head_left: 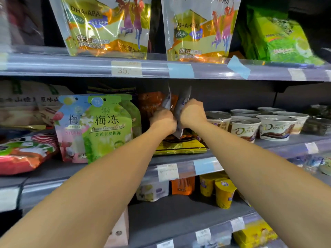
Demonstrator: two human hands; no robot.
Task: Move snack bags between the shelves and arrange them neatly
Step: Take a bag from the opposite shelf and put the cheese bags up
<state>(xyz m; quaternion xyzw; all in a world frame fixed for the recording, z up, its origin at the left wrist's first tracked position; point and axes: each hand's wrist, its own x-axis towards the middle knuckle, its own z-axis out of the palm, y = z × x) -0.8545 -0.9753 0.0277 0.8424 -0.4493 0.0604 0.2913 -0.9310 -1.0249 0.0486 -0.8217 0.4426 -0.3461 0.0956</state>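
Both arms reach far into middle shelf [179, 158]. Left hand [163, 120] closed tight on grey snack bag [167, 102]. Right hand [192, 113] closed tight on second grey snack bag [181, 104], just beside first. Both bags upright, tops pointing up, touching hands. Under them, yellow bag [179, 146] lies flat on shelf. Green jelly pouch [107, 126] stands to left. White Dove cups [275, 127] sit to right.
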